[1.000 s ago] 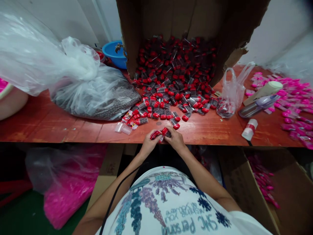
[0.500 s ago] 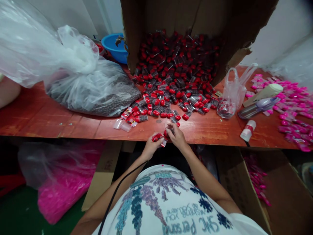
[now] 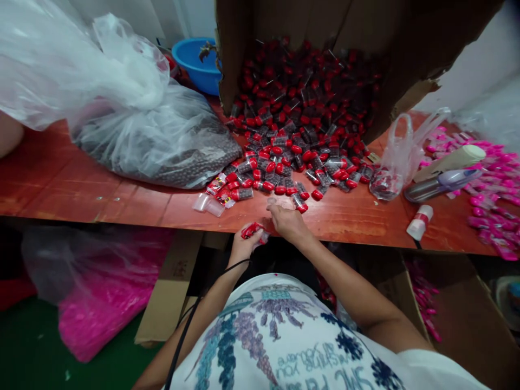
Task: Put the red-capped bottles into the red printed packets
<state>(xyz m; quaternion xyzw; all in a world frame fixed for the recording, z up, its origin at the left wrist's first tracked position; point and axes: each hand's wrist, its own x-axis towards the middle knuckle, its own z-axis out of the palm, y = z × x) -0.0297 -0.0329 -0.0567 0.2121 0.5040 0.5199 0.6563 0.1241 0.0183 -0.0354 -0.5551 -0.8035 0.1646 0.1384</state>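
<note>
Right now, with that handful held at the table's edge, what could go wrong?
The left hand grips several red-capped vials just past the table edge; one could slip to the floor. The right hand reaches toward the loose pile and might nudge vials off. The small clear cups nearby could tip.

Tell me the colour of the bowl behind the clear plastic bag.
Blue bowl, seen best in the head view.

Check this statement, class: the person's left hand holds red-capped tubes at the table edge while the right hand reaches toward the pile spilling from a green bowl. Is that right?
Not quite. In the head view the pile of red-capped tubes spills from a cardboard box, not a green bowl. The rest stands: the left hand holds tubes at the table edge, and the right hand reaches toward the pile.
</note>
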